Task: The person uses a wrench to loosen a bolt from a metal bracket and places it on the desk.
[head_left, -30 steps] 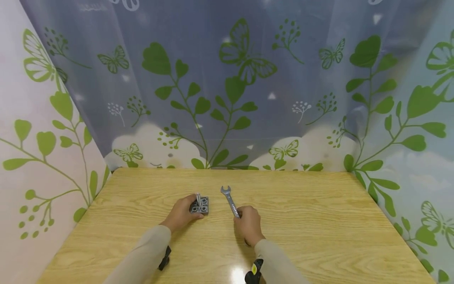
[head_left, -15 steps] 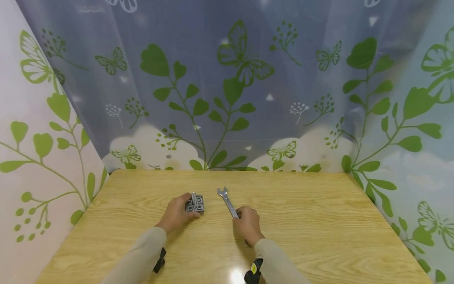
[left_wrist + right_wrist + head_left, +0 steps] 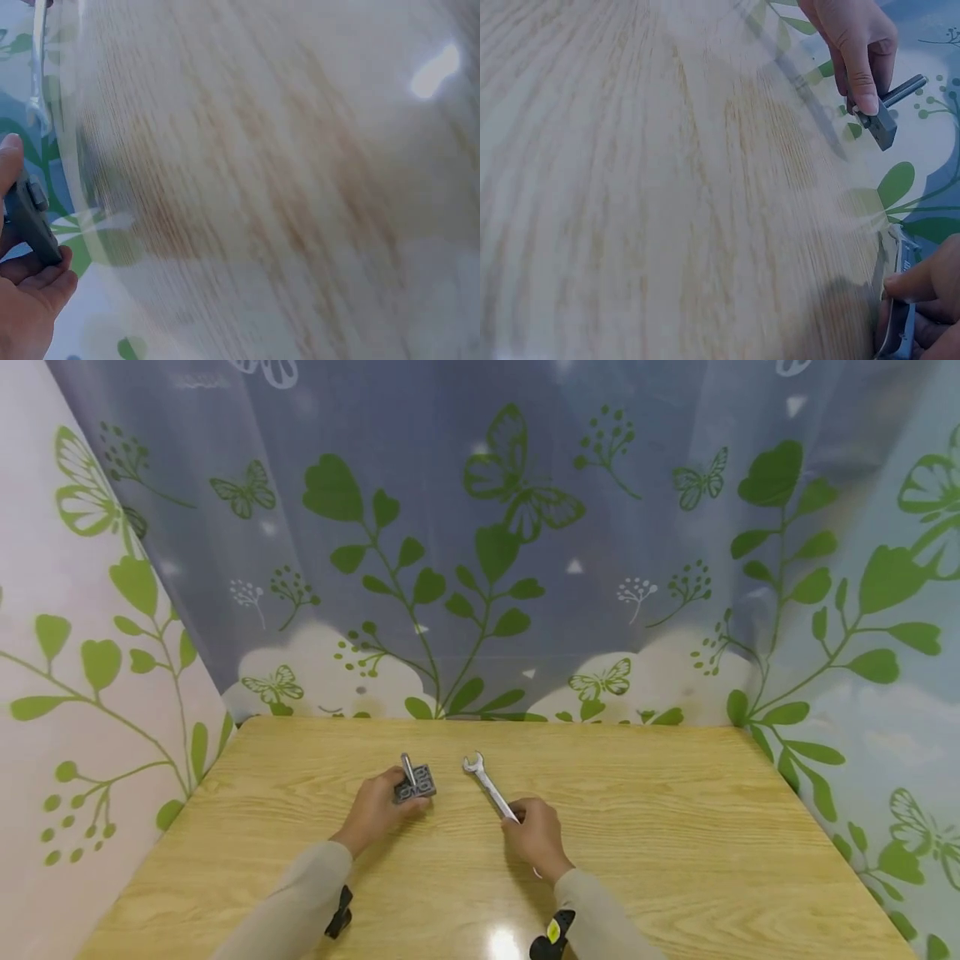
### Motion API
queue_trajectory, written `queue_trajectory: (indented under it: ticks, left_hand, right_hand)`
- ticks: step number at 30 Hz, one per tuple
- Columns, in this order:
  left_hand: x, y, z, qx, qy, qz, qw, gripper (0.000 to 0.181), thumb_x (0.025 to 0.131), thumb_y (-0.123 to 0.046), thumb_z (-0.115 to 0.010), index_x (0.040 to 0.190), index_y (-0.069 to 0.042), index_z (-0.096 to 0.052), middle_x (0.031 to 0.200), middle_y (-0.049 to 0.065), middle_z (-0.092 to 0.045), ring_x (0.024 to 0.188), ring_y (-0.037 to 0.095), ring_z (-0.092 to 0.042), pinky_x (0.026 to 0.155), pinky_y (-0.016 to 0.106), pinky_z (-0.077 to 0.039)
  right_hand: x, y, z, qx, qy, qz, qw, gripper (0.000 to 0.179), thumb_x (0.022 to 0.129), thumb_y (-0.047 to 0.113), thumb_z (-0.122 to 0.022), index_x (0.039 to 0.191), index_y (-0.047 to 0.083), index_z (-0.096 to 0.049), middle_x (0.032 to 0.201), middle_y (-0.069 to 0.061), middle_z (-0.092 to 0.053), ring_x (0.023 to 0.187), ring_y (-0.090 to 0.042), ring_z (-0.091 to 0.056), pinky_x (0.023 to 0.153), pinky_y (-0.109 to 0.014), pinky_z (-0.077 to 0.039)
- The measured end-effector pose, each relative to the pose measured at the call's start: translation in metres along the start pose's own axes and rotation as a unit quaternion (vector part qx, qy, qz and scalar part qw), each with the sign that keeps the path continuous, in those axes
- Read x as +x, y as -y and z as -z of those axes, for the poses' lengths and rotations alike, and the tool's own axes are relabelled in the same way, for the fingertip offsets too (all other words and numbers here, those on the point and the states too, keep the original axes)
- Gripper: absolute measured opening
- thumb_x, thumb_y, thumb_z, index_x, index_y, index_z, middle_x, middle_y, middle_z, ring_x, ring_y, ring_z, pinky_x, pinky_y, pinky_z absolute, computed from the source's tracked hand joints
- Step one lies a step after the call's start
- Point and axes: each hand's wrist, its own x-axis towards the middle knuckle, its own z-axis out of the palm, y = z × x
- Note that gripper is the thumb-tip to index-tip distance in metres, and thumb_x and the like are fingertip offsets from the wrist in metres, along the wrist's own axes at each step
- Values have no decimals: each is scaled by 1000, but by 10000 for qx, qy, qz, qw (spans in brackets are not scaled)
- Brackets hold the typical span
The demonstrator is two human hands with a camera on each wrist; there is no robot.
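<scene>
In the head view, the left hand (image 3: 375, 810) is gripping a small grey metal block (image 3: 424, 781), thumb and fingers closing round its near and left sides, while a slim silver rod (image 3: 408, 768) is sticking up from the block's top at a tilt. The right hand (image 3: 538, 837) is holding a wrench (image 3: 491, 792), its fingers curling round the shaft; the open-ended head is pointing away from the person and toward the left, near the block but apart from it, and a bit of the other end is showing below the hand. Both hands are working over a wood-grain table (image 3: 675, 827), light sleeves (image 3: 607, 918) covering the forearms and black wrist devices (image 3: 341, 914) sitting at the cuffs. Behind the table, a backdrop (image 3: 525, 610) with green leaves and butterflies is hanging. In the left wrist view, the left hand is appearing at the left edge, its thumb and fingertips pinching the block from opposite sides, and the wrench is pointing downward above it; the right hand is mostly falling outside the frame. In the right wrist view, the left hand is pinching the block at upper right, the rod extending from it, and the right hand is gripping the wrench at lower right, its thumb pressing the shaft.
</scene>
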Motion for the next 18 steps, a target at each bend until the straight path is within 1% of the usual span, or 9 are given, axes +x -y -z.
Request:
queue_trajectory:
  ticks: [1,3,5,7,10,13,15,18]
  left_hand:
    - [0,0,0,26,-35,15,10000,43,77,-22,-81,109,4,-66,99,12,-70,78,14,-64,67,29,-55]
    - [0,-1,0,38,-111,41,9999,40,77,-24,-81,105,2,-68,95,9,-70,72,10,-60,62,24,-52]
    - [-2,-2,0,-26,-152,124,9998,39,78,-24,-80,104,2,-68,91,9,-71,65,8,-55,54,21,-47]
    - [-3,-4,1,-160,-151,236,9995,37,79,-24,-80,103,2,-69,88,10,-71,62,9,-53,51,20,-44]
    - [-4,-6,1,-465,-96,404,9981,36,81,-23,-78,104,3,-68,90,12,-71,65,13,-59,52,21,-48]
    - [-4,-9,2,-770,-8,526,9956,35,85,-24,-74,105,3,-68,95,14,-70,78,18,-66,63,26,-56]
    - [-5,-10,2,-961,32,575,9937,35,87,-27,-72,106,3,-68,97,14,-70,84,21,-67,67,30,-57]
    - [-5,-13,3,-1153,121,745,9905,38,92,-34,-65,104,1,-68,91,12,-69,76,19,-63,61,28,-54]
  right_hand:
    - [-1,-1,2,56,7,-7,10000,15,73,-2,-69,87,-3,-73,75,-9,-71,68,-16,-62,60,-31,-51]
    - [-3,-3,5,92,12,-10,10000,15,73,-2,-69,87,-3,-73,74,-9,-70,66,-14,-60,58,-30,-50]
    - [-4,-5,8,106,32,15,9999,14,74,-2,-70,87,-3,-73,72,-8,-70,64,-13,-58,57,-28,-49]
    - [-5,-6,11,168,55,30,9998,14,74,-3,-70,88,-4,-73,72,-9,-70,63,-13,-58,56,-27,-49]
    - [-5,-6,16,303,111,71,9995,14,76,-3,-71,90,-5,-73,75,-11,-71,67,-15,-62,59,-27,-51]
    - [-6,-5,20,427,235,74,9988,16,79,-2,-71,94,-6,-72,79,-12,-71,72,-18,-65,62,-27,-54]
    - [-7,-3,23,529,323,52,9981,16,80,-3,-70,96,-7,-71,81,-13,-70,74,-20,-66,63,-28,-55]
    - [-8,0,27,654,483,19,9967,18,82,-3,-68,100,-8,-69,84,-13,-70,77,-22,-66,64,-30,-56]
